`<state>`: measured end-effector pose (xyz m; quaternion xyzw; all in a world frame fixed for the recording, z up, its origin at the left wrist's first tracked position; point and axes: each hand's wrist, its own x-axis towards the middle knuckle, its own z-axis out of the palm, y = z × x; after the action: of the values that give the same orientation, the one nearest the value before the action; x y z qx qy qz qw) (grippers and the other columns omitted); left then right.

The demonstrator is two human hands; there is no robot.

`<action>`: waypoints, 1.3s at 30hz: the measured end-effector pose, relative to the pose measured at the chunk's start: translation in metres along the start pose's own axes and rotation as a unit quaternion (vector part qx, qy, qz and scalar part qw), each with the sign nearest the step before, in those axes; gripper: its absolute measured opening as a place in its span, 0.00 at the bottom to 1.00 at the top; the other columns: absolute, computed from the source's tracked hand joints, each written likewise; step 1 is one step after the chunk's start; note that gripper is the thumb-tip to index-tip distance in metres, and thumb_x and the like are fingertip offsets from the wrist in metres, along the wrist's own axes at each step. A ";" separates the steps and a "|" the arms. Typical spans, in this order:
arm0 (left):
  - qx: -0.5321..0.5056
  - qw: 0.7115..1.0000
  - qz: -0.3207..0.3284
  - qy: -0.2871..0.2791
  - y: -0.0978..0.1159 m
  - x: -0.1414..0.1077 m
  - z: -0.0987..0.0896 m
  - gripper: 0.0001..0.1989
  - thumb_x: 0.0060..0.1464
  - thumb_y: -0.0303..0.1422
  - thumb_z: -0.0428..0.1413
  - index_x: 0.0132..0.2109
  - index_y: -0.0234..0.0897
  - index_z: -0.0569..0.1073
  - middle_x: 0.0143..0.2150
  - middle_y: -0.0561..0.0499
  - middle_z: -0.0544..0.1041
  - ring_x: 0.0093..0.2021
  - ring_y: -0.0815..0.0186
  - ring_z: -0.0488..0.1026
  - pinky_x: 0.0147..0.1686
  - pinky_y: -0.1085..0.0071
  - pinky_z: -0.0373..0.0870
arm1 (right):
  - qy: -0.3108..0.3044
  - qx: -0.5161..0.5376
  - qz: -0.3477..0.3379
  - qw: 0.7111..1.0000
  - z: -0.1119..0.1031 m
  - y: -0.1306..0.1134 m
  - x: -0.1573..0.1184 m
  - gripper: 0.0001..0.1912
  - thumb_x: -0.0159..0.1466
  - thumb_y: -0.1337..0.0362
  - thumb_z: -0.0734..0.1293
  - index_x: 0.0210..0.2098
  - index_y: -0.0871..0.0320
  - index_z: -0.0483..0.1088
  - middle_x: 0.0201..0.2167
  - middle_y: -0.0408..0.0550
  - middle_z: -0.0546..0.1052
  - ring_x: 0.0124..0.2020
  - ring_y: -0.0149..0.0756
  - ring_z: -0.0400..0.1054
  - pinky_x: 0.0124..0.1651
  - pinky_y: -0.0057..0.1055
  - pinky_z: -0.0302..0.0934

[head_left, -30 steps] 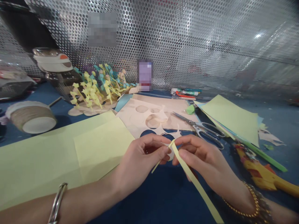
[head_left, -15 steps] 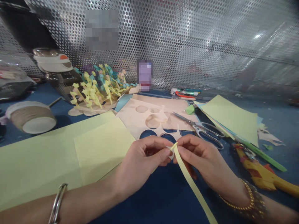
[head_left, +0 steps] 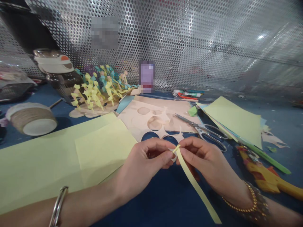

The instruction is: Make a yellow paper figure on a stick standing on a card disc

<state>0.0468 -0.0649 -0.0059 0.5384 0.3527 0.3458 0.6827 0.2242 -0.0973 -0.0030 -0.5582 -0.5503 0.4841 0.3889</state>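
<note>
Your left hand [head_left: 144, 164] and right hand [head_left: 203, 160] meet above the blue worktop [head_left: 146, 205], fingertips close together. The yellow strip [head_left: 196, 186] lies between them: the left hand pinches its short folded end between thumb and forefinger, while the right hand grips it just beside the fold, also with thumb and forefinger. The strip's long free part curves down below your right hand, toward you; whether its tip touches the worktop cannot be told.

Left of your hands, overlapping yellow sheets [head_left: 101, 157] lie flat, partly beneath your left forearm. Beyond your hands is a pale pink sheet [head_left: 131, 115] with round holes; the open scissors [head_left: 199, 127] rest partly on the pink paper, handles to the right. To the right are a paper stack [head_left: 236, 116], a green stick [head_left: 272, 160] and a yellow-orange tool [head_left: 267, 181]. At the far left stand a twine-wrapped roll [head_left: 32, 116] and a jar [head_left: 62, 82], the latter beside yellow and blue paper shapes [head_left: 92, 93].
</note>
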 end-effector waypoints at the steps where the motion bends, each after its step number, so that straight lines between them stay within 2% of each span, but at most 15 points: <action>1: 0.001 1.000 0.001 0.001 0.000 0.000 0.000 0.05 0.53 0.30 0.58 0.38 0.37 0.77 0.30 0.53 0.76 0.31 0.71 0.72 0.33 0.76 0.70 | 0.000 -0.001 0.000 1.000 0.000 0.000 0.000 0.10 0.63 0.56 0.64 0.35 0.56 0.68 0.20 0.39 0.71 0.13 0.22 0.60 0.14 0.19 0.54; 12: -0.010 1.000 -0.001 -0.001 0.000 0.001 -0.001 0.05 0.52 0.30 0.59 0.37 0.37 0.77 0.28 0.54 0.75 0.30 0.72 0.70 0.32 0.75 0.69 | -0.022 0.035 -0.018 0.999 0.000 0.002 -0.001 0.08 0.64 0.58 0.65 0.34 0.56 0.67 0.16 0.34 0.66 0.13 0.22 0.61 0.14 0.17 0.54; 19: 0.005 1.000 -0.024 0.003 -0.001 0.001 0.000 0.07 0.52 0.32 0.59 0.38 0.36 0.77 0.32 0.50 0.78 0.34 0.67 0.74 0.36 0.72 0.71 | -0.020 0.031 -0.013 0.999 0.001 0.001 -0.001 0.08 0.63 0.58 0.66 0.34 0.57 0.67 0.18 0.35 0.68 0.13 0.21 0.62 0.13 0.16 0.54; 27: 0.005 1.000 -0.028 0.010 0.000 0.000 0.002 0.06 0.51 0.33 0.60 0.36 0.35 0.77 0.32 0.49 0.78 0.34 0.66 0.75 0.37 0.70 0.72 | -0.020 0.026 -0.009 0.999 0.000 0.002 -0.001 0.08 0.63 0.58 0.66 0.35 0.57 0.68 0.22 0.37 0.72 0.13 0.20 0.63 0.13 0.15 0.54; 33: 0.014 1.000 -0.015 0.018 0.002 -0.002 0.003 0.05 0.51 0.32 0.60 0.36 0.36 0.79 0.32 0.50 0.78 0.33 0.68 0.74 0.34 0.74 0.71 | -0.016 0.021 -0.008 1.000 0.000 0.000 -0.001 0.09 0.63 0.58 0.65 0.35 0.57 0.68 0.23 0.39 0.74 0.14 0.20 0.62 0.14 0.15 0.55; 39: 0.062 0.997 0.018 0.030 -0.002 -0.002 0.001 0.06 0.52 0.32 0.59 0.36 0.39 0.80 0.32 0.50 0.79 0.34 0.65 0.74 0.35 0.70 0.71 | -0.017 0.027 0.001 0.999 0.001 0.000 0.000 0.09 0.62 0.58 0.67 0.35 0.58 0.68 0.23 0.40 0.74 0.13 0.20 0.62 0.14 0.15 0.55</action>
<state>0.0466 -0.0678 -0.0070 0.5753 0.3842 0.3514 0.6308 0.2230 -0.0978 -0.0032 -0.5398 -0.5426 0.5088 0.3941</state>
